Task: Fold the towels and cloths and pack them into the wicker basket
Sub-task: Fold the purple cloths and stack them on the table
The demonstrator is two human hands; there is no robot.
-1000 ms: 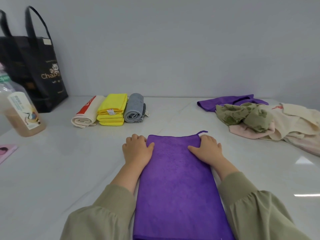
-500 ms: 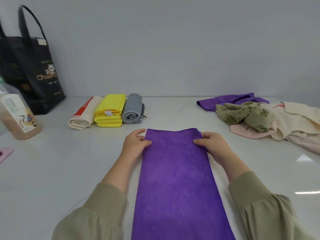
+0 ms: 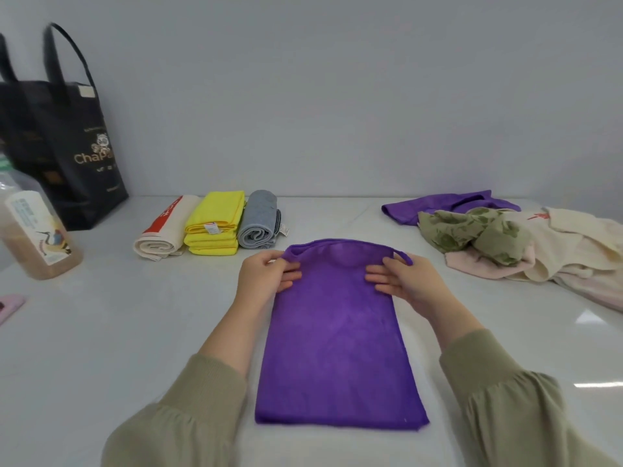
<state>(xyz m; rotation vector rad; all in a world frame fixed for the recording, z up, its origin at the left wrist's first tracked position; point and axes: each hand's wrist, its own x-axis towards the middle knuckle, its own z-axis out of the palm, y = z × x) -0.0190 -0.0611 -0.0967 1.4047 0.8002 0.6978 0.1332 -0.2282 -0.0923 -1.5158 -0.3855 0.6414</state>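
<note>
Open surface (image 3: 101, 348) is stretching left and right of the purple towel (image 3: 337, 348). Folded cloths (image 3: 212, 227) are blocking the far left; a crumpled heap (image 3: 505, 244) is crowding the far right.

The purple towel (image 3: 337, 348), folded into a long strip, lies flat, far end lifted; three folded cloths (image 3: 214, 220) lie beyond.

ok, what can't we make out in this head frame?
- Wicker basket: nowhere in the head view.
- Pink thing: mostly cut off by the left edge.
- Bottle: label print too small, left side cut off.
- Cloth pile: overlapping, runs off the right edge; count unclear.
- Purple towel: layers under its far edge hidden by left hand and right hand.
</note>
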